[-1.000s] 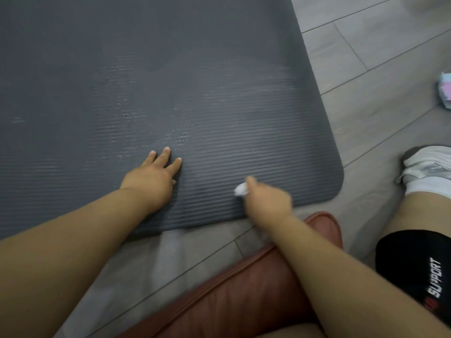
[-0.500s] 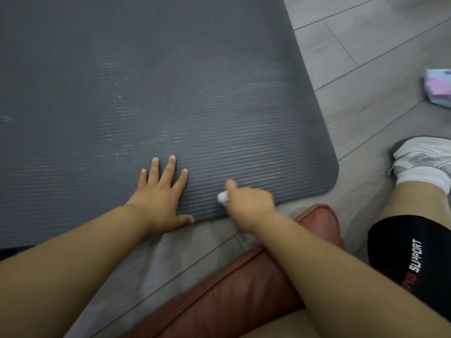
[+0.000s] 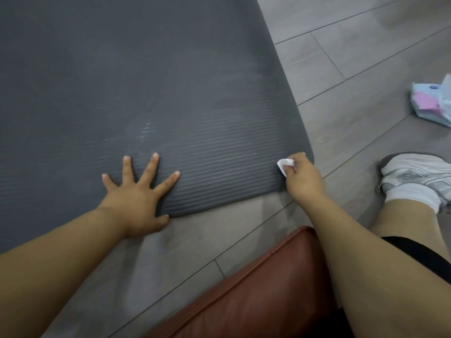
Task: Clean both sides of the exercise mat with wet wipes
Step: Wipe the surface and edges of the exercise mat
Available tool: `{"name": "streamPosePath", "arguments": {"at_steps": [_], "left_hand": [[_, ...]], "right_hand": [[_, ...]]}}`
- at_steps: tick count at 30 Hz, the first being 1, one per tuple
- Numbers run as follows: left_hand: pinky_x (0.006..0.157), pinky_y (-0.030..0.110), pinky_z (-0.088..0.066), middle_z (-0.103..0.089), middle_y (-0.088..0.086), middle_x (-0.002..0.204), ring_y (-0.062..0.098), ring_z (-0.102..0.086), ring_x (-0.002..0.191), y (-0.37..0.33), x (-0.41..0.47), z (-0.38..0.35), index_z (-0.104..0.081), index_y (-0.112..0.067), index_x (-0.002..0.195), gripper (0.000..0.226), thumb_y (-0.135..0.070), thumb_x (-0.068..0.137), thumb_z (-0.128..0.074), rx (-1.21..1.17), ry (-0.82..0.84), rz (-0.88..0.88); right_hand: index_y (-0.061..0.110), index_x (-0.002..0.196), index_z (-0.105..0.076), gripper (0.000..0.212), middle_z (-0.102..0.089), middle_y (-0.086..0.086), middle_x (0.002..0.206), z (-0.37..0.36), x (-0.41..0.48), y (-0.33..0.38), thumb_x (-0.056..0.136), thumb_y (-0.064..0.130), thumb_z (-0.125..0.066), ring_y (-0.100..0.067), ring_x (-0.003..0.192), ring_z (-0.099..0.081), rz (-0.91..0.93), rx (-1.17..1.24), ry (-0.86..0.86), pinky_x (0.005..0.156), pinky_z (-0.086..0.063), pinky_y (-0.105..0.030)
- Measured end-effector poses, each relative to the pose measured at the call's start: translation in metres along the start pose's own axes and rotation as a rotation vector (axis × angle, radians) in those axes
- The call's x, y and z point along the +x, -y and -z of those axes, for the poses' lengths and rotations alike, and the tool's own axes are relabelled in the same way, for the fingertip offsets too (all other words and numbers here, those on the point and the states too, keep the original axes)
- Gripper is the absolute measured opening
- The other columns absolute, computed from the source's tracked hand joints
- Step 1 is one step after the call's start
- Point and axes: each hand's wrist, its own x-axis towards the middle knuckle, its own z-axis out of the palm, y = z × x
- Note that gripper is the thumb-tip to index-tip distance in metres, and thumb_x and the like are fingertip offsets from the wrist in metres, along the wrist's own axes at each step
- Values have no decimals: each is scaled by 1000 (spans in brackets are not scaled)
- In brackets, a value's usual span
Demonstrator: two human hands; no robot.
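Left hand [image 3: 136, 198]: fingers splayed flat, pressing the near edge of the exercise mat [image 3: 170, 81], holding nothing. Mat: dark grey, ribbed, flat on the floor [image 3: 353, 69]. Right hand [image 3: 303, 179]: fingertips pinching a crumpled wet wipe [image 3: 285, 164] at the mat's near right corner. Wipes pack [image 3: 432, 103]: far right, well apart. Risk: a stroke overrunning the corner would likely drag the wipe onto the floor, soiling it.

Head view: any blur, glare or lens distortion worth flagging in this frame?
Head view: soft even light, faint arm shadows on the floor; small bright glints on the exercise mat above the left hand; mat ribbing crisp at the near edge, smeared farther up; wide-angle bend in the mat's right edge.
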Motion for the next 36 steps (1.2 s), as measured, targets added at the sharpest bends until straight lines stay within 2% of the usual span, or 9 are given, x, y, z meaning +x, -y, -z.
{"name": "streamPosePath", "arguments": {"at_steps": [4, 8, 10, 16, 18, 20, 23, 31, 36], "left_hand": [[112, 62, -7, 28, 9, 152, 44, 17, 139, 18, 10, 10, 20, -44, 143, 96, -82, 72, -33, 87, -67, -5], [113, 59, -11, 7, 2, 157, 35, 9, 143, 7, 23, 22, -20, -38, 144, 94, -87, 65, -21, -83, -176, -51], [111, 63, -11, 6, -1, 157, 38, 8, 142, -7, 32, 26, -15, -39, 145, 76, -75, 80, -31, -126, -178, -15], [109, 66, -12, 5, 0, 156, 43, 5, 140, -19, 39, 23, -2, -43, 147, 69, -68, 87, -26, -114, -187, 63], [109, 65, -13, 5, 0, 156, 43, 5, 140, -16, 39, 23, -1, -44, 147, 69, -69, 86, -24, -107, -182, 56], [109, 65, -13, 5, 0, 156, 43, 5, 140, -16, 39, 23, -1, -44, 147, 70, -69, 86, -24, -95, -177, 54], [108, 67, -12, 4, 1, 156, 44, 6, 139, -22, 39, 24, -3, -43, 147, 70, -69, 86, -25, -98, -173, 68], [108, 67, -11, 21, 12, 153, 49, 15, 137, -40, 33, 27, 11, -27, 148, 98, -80, 77, -31, -28, -63, 24], [108, 65, -16, 23, 22, 151, 55, 8, 136, -44, 25, 25, 16, -20, 148, 72, -52, 98, -25, 126, 7, -57]], "right_hand": [[9, 107, -59, 21, -50, -15, 131, 2, 21, 3, 92, 23, -53, -32, 126, -42, 181, -72, -39, 98, -38, -41], [1, 105, -58, 25, -51, -23, 114, 10, 27, -6, 90, 21, -50, -40, 106, -47, -89, -205, -289, 86, -40, -41], [-1, 101, -55, 21, -56, -23, 107, -3, 13, 13, 90, 16, -49, -39, 98, -53, -51, -162, -233, 78, -42, -40], [8, 71, -55, 12, -57, -10, 66, -59, -60, 84, 72, 17, -47, -30, 50, -56, 787, -97, 19, 40, -38, -25], [7, 82, -55, 18, -59, -14, 79, -46, -39, 72, 81, 20, -43, -33, 65, -60, 711, -155, 17, 49, -44, -32], [5, 101, -52, 19, -58, -19, 102, -24, -2, 38, 92, 21, -45, -36, 90, -57, 323, -208, -44, 71, -44, -38], [4, 105, -49, 19, -57, -24, 110, 12, 28, -4, 91, 16, -45, -39, 98, -55, -146, -107, -171, 73, -40, -37], [1, 91, -52, 15, -57, -18, 91, -42, -20, 56, 91, 14, -47, -36, 82, -55, 576, -100, 53, 63, -35, -37], [12, 87, -43, 11, -53, -10, 92, -30, -15, 50, 95, 19, -46, -26, 85, -50, 480, 5, 148, 65, -29, -30]]}}
